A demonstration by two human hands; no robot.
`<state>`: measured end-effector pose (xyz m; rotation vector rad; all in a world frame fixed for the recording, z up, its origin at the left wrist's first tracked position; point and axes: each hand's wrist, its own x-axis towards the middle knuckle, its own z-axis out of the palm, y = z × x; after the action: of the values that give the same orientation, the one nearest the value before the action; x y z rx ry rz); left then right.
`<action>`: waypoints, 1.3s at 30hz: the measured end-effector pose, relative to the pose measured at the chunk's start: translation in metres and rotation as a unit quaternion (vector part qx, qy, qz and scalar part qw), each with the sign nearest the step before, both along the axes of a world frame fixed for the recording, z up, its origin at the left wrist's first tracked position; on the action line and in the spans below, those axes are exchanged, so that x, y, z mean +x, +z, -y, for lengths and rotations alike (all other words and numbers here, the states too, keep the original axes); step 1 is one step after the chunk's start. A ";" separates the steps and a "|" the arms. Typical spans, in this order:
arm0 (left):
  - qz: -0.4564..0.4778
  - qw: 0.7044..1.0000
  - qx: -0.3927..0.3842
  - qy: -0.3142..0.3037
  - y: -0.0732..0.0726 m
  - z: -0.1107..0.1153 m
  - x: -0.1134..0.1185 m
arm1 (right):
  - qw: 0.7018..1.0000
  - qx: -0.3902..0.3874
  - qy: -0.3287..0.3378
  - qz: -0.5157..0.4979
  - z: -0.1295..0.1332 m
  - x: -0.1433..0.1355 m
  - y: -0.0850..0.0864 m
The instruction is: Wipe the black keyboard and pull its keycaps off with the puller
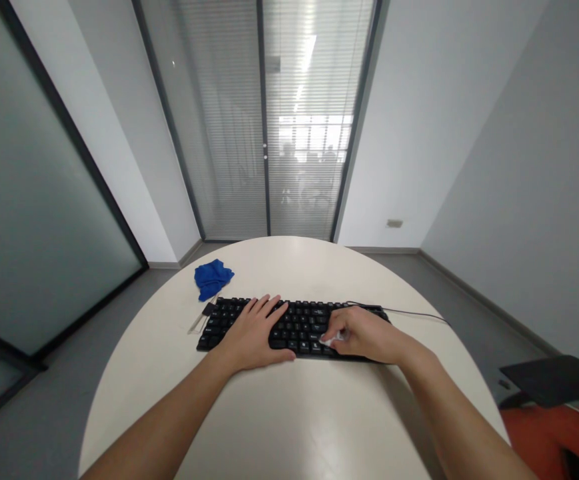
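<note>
A black keyboard [298,328] lies across the round table. My left hand [255,335] rests flat on its left half, fingers spread, with the thumb along the front edge. On the right part of the keys, my right hand [362,333] pinches a small white wipe [330,340], which touches the keys; most of the wipe is hidden by the fingers. The keyboard's right end is partly covered by my right hand.
A crumpled blue cloth [212,278] lies behind the keyboard's left end, near a small black-and-clear item [208,309]. A thin cable [419,313] runs off the right edge of the pale table [289,413]. An orange seat [554,437] stands at the lower right.
</note>
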<state>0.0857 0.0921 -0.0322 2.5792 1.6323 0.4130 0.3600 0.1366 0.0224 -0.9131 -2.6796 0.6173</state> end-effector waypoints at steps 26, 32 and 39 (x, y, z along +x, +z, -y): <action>-0.009 1.000 0.001 -0.003 0.001 0.001 0.001 | 0.996 0.090 0.010 0.029 -0.002 -0.010 -0.006; -0.006 1.000 0.003 -0.004 -0.001 0.000 0.000 | 0.994 0.077 -0.028 0.072 -0.004 0.000 0.001; -0.005 1.000 0.006 -0.005 -0.002 0.000 0.000 | 0.996 0.078 -0.044 0.024 -0.006 0.001 0.000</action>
<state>0.0860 0.0926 -0.0344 2.6021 1.6238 0.4113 0.3612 0.1425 0.0223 -1.0069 -2.6677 0.3658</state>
